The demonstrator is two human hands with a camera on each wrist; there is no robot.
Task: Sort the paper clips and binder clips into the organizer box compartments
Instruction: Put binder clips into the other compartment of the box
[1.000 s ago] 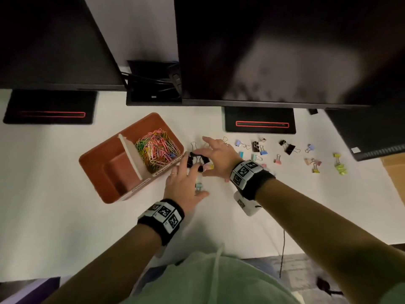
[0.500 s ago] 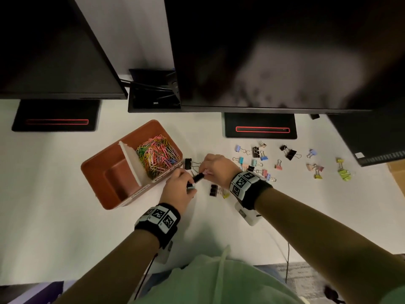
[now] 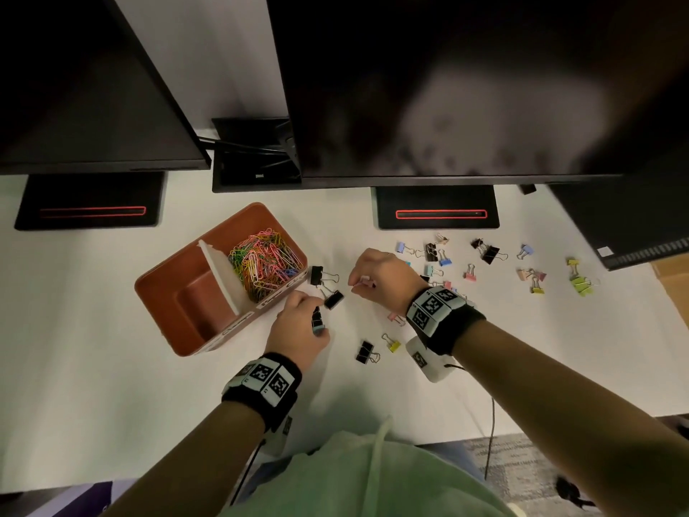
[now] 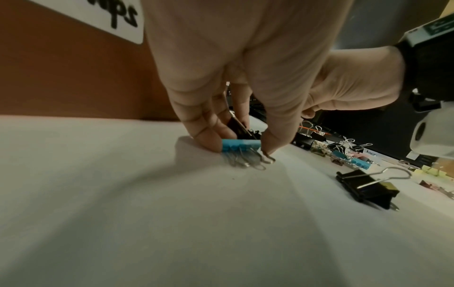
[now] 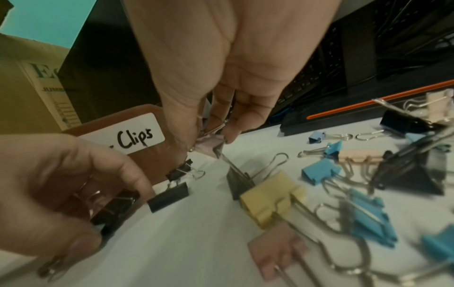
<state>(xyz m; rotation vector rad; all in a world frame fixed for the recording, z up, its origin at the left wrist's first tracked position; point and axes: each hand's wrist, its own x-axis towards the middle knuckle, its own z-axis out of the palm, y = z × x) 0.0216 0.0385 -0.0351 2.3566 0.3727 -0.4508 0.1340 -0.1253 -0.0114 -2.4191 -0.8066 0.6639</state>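
The brown organizer box point(image 3: 169, 292) stands left of my hands, with coloured paper clips point(image 3: 264, 259) heaped in its right compartment; its left compartment point(image 3: 201, 311) shows bare. My left hand point(image 3: 317, 319) sits beside the box front and grips a blue binder clip point(image 4: 240, 145) with a black one behind it. My right hand point(image 3: 358, 284) hovers just to the right and pinches a pink binder clip point(image 5: 209, 144). Two black binder clips point(image 3: 317, 275) point(image 3: 333, 299) lie between the hands and the box.
Several coloured and black binder clips point(image 3: 484, 251) lie scattered on the white desk to the right. A black clip point(image 3: 365, 351) and a yellow one point(image 3: 393, 345) lie nearer me. Monitor stands point(image 3: 436, 208) and dark screens line the back; a keyboard edge point(image 3: 648, 251) is at far right.
My hands have drawn apart. The right hand left the black clip by the left fingers and now pinches a pink clip. The left hand curled tighter round its clips.
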